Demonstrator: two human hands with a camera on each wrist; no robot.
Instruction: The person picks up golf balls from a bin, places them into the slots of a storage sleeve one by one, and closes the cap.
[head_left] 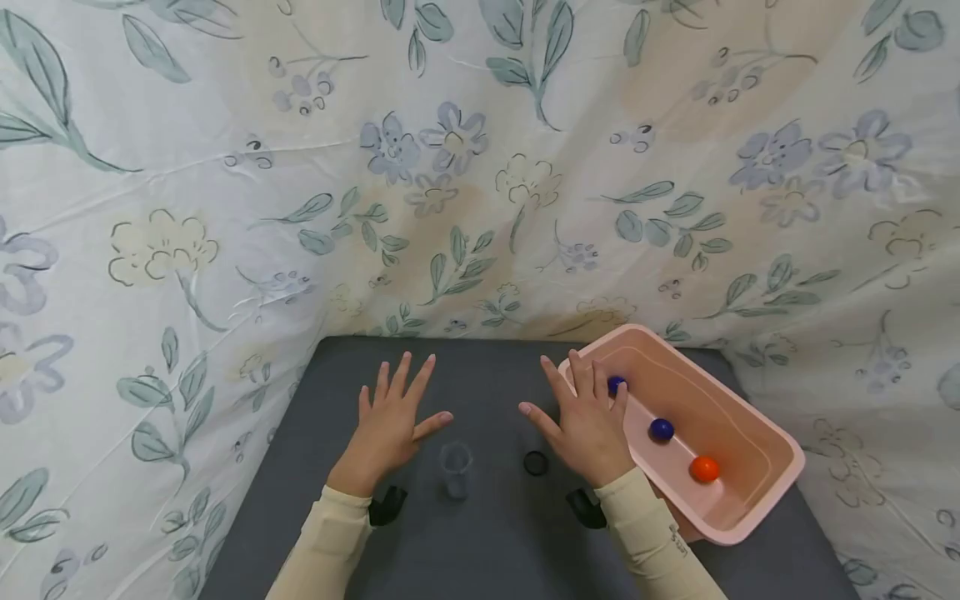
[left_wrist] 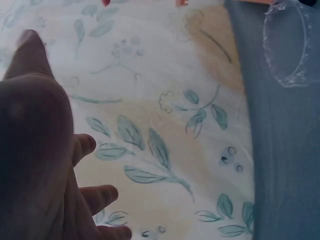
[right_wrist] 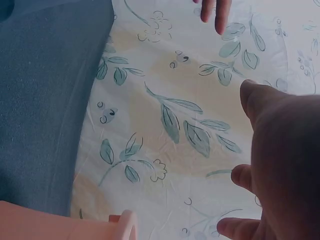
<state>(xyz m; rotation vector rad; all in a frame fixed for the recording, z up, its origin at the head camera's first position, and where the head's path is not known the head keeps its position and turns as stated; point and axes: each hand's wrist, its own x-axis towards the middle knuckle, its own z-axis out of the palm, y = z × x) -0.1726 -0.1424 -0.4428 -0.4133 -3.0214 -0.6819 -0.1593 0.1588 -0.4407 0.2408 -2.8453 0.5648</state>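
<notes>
Clear cup [head_left: 456,471] stands upright just below the centre of the head view, on a dark grey table [head_left: 487,550], near the thumb side of the left hand [head_left: 386,437]. That hand is left of centre, fingers spread and pointing to the top of the frame, thumb held out to the right; it grips nothing. The right hand [head_left: 592,429], right of centre, is spread in the same way, its thumb out to the left, and it too holds nothing. A black ring [head_left: 536,473] lies on the table between the cup and the right hand, well apart from the cup.

At the right of the frame a pink bin [head_left: 705,404] sits at a slant. Inside are an orange ball [head_left: 704,469] toward the lower right, a blue ball [head_left: 662,430] near the middle, and a second blue ball [head_left: 616,385] toward the upper left, partly hidden by the right hand's fingers. That hand overlaps the bin's left edge in the view; whether it touches, I cannot tell.

Cream sleeves [head_left: 330,533] cover both forearms, with a black device [head_left: 387,506] by each wrist. Floral cloth [head_left: 450,250] fills the upper frame and both sides. In the left wrist view, the cup's clear rim shows at the upper right.
</notes>
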